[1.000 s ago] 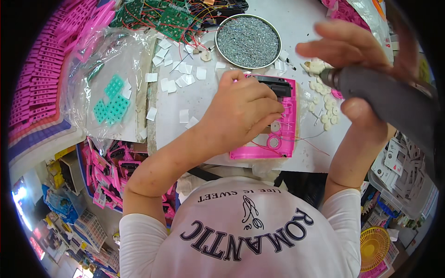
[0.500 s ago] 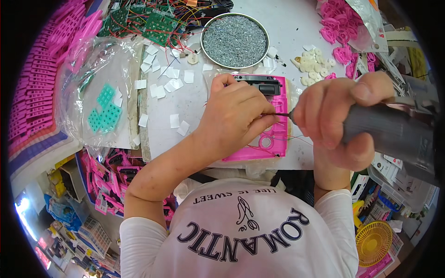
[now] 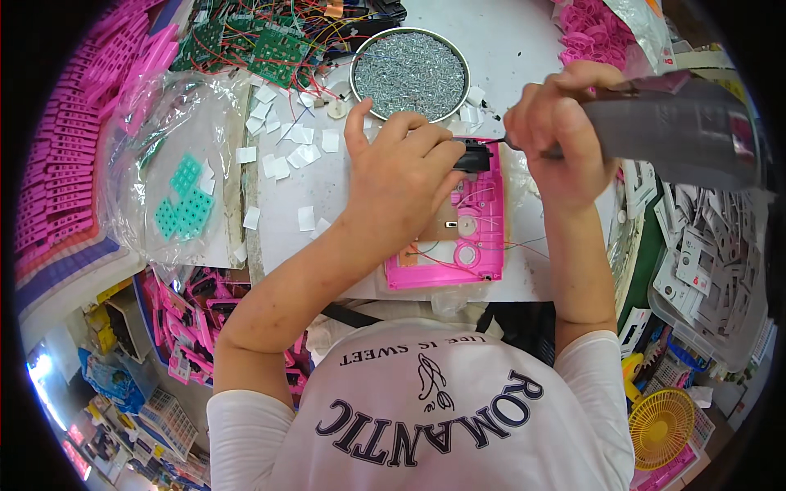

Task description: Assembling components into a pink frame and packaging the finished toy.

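A pink plastic casing point(image 3: 446, 277) lies on the table in front of me, with a black part point(image 3: 473, 159) along its far edge, thin wires and a brown board inside. My left hand point(image 3: 403, 180) lies palm down over the casing's left side, fingers spread, fingertips at the black part. Its little finger is lifted, near the screw dish. Closed around a grey electric screwdriver point(image 3: 675, 135), my right hand point(image 3: 565, 135) is right of the casing. The bit points left to the black part's far side; its tip is hard to make out beside my left fingers.
A round metal dish of screws point(image 3: 409, 75) stands beyond the casing. Green circuit boards point(image 3: 280, 57) with wires lie far left, white squares point(image 3: 304, 155) nearer. Teal keypads point(image 3: 188, 204) sit on clear plastic. Pink parts are stacked left point(image 3: 70, 155) and heaped far right point(image 3: 594, 37).
Both hands and the screwdriver have moved away from me, from the casing's middle to its far edge. My left fingers have spread from a pinch near the bit, uncovering the casing's inside.
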Demonstrator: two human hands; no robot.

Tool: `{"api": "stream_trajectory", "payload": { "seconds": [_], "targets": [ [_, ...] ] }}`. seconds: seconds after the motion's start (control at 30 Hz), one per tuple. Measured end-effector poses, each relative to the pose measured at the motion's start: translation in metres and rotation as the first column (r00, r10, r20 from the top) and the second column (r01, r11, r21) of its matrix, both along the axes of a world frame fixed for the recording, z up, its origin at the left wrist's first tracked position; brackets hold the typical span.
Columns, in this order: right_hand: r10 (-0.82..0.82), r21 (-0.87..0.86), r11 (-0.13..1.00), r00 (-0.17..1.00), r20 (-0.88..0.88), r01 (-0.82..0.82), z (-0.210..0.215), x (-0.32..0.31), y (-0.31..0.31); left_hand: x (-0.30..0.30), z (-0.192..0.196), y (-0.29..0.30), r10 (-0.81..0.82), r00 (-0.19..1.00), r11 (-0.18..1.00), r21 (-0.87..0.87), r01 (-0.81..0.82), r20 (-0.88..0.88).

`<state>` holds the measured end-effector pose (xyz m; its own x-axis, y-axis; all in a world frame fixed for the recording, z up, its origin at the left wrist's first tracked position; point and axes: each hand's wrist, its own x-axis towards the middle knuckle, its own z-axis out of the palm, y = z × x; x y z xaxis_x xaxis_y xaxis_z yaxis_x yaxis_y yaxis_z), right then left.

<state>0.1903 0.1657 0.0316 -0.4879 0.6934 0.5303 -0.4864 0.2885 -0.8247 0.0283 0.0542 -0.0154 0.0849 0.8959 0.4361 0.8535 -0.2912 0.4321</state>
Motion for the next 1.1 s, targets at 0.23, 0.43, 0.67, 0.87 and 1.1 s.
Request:
{"api": "stream_trajectory", "payload": {
  "seconds": [0.23,0.43,0.67,0.87,1.1],
  "targets": [
    [-0.064,-0.117,0.990,0.993,0.100,0.076,-0.007,-0.012,-0.006,0.001,-0.002,-0.002,0.017,1.000,1.000,-0.006,-0.017,0.024],
    [-0.088,0.074,0.994,0.976,0.200,0.075,-0.011,-0.014,0.002,0.000,0.004,0.006,-0.050,0.997,0.999,-0.011,0.051,0.057],
    [0.130,-0.215,0.966,0.989,-0.076,-0.144,0.024,0.002,0.038,-0.019,0.025,0.005,-0.182,0.940,0.974,-0.078,0.213,0.289],
    [-0.522,0.533,0.772,-0.133,0.842,0.345,0.010,0.155,0.058,-0.131,0.120,-0.121,0.224,0.943,0.973,-0.105,-0.203,0.248],
    [-0.557,0.473,0.741,0.042,0.829,0.477,-0.064,0.179,0.032,-0.239,0.075,-0.303,0.537,0.833,0.554,-0.688,-0.469,-0.135]
  ]
}}
